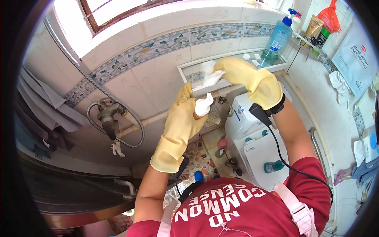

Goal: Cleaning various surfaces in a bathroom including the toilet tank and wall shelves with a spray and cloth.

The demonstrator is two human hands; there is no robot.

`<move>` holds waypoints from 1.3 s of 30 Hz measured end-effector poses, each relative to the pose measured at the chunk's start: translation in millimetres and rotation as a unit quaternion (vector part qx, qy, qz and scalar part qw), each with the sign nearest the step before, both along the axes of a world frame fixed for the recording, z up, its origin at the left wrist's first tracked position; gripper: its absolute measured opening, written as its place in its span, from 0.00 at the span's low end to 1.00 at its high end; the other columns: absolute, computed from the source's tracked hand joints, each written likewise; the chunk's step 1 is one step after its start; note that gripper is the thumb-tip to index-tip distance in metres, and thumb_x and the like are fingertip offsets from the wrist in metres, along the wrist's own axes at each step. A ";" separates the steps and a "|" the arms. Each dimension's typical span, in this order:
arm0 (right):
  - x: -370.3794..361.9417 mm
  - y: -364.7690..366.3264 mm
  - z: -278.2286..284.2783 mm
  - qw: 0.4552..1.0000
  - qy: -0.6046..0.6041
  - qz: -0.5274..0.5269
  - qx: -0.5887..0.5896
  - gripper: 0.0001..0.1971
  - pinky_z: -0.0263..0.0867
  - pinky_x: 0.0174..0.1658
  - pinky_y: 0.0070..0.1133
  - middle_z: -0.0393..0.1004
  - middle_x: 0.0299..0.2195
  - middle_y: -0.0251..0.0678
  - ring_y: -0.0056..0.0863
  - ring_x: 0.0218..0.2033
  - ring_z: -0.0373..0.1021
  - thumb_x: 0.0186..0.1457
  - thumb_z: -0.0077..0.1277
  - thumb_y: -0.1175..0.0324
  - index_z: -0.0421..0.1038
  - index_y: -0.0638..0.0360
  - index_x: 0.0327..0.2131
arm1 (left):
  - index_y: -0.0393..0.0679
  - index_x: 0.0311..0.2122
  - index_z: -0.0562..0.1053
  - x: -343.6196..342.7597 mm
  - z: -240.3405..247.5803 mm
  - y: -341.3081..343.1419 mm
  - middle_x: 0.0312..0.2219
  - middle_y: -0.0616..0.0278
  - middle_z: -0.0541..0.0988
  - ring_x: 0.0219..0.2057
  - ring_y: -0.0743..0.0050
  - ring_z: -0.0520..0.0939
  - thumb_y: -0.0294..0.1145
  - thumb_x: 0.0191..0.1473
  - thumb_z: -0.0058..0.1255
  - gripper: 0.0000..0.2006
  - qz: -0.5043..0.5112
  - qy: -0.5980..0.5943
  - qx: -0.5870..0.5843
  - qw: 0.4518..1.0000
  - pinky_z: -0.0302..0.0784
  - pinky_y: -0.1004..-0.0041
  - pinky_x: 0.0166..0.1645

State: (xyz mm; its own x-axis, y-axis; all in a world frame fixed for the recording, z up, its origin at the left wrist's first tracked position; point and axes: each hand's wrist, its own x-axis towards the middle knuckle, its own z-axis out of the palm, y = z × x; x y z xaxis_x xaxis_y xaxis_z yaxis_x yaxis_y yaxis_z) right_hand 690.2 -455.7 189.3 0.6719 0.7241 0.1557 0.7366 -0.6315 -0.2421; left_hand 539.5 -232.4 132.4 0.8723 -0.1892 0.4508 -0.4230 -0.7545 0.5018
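My left hand [179, 118], in a yellow rubber glove, is wrapped round a white bottle [204, 104] with a nozzle top; the glove hides most of its body. In a matching glove, my right hand [241, 73] grips a crumpled white cloth or tissue [213, 78] over the left part of a white-framed glass shelf [181, 75]. Its fingertips are a little blurred. On the shelf's right end stand a large blue pump bottle [279, 37] and a smaller teal bottle [270, 57]. A small round white piece [246, 57] lies nearer my right hand.
Below the shelf is a white toilet [256, 152] with a green bottle [273, 166] on it. A shower hose [75, 65] and tap [109, 114] are on the left wall, near hanging grey towels [51, 98]. Toiletries and a red bag [330, 17] occupy the right corner.
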 end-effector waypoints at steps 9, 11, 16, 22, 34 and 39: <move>-49.6 38.8 -11.7 0.979 -0.038 0.120 0.160 0.24 0.69 0.50 0.40 0.79 0.43 0.51 0.52 0.47 0.73 0.49 0.50 0.80 0.75 0.56 0.52 | 0.45 0.46 0.81 0.0 6.2 -0.7 0.61 0.42 0.70 0.58 0.42 0.75 0.30 0.42 0.68 0.21 -0.023 0.051 -0.030 0.998 0.75 0.61 0.59; -52.8 34.8 -7.7 0.984 -0.049 0.120 0.125 0.24 0.69 0.49 0.40 0.79 0.42 0.50 0.52 0.46 0.73 0.48 0.51 0.80 0.76 0.55 0.51 | 0.45 0.46 0.81 0.2 7.6 5.4 0.61 0.44 0.71 0.56 0.43 0.77 0.30 0.42 0.67 0.21 -0.034 0.052 -0.040 0.997 0.77 0.61 0.58; -38.5 -23.5 -24.5 0.984 -0.117 -0.024 0.131 0.25 0.68 0.50 0.39 0.78 0.39 0.46 0.51 0.46 0.72 0.43 0.54 0.83 0.77 0.56 0.49 | 0.44 0.45 0.81 -20.7 -3.4 32.3 0.65 0.41 0.66 0.59 0.42 0.75 0.30 0.42 0.67 0.21 0.015 0.076 0.015 0.997 0.76 0.61 0.58; -68.6 -11.2 -59.7 0.910 -0.186 -0.151 0.338 0.26 0.65 0.58 0.35 0.77 0.47 0.45 0.48 0.52 0.70 0.44 0.54 0.84 0.77 0.56 0.50 | 0.38 0.41 0.81 -68.2 -29.6 70.5 0.63 0.40 0.70 0.53 0.42 0.81 0.31 0.40 0.67 0.19 0.086 0.107 -0.053 0.989 0.78 0.60 0.53; -82.9 45.5 -94.1 0.947 -0.289 -0.023 0.139 0.11 0.74 0.33 0.33 0.79 0.36 0.38 0.40 0.34 0.77 0.53 0.51 0.74 0.76 0.55 0.41 | 0.32 0.45 0.77 -87.2 -36.1 64.2 0.58 0.34 0.74 0.51 0.42 0.82 0.32 0.41 0.67 0.24 0.146 0.153 -0.093 0.973 0.78 0.62 0.53; -71.3 -22.2 -110.8 0.865 -0.283 -0.150 0.386 0.12 0.74 0.40 0.34 0.81 0.33 0.49 0.47 0.34 0.78 0.53 0.52 0.74 0.79 0.61 0.41 | 0.29 0.59 0.70 -110.0 -69.7 104.8 0.23 0.62 0.76 0.23 0.78 0.77 0.26 0.44 0.63 0.34 0.141 0.070 -0.055 0.986 0.75 0.74 0.31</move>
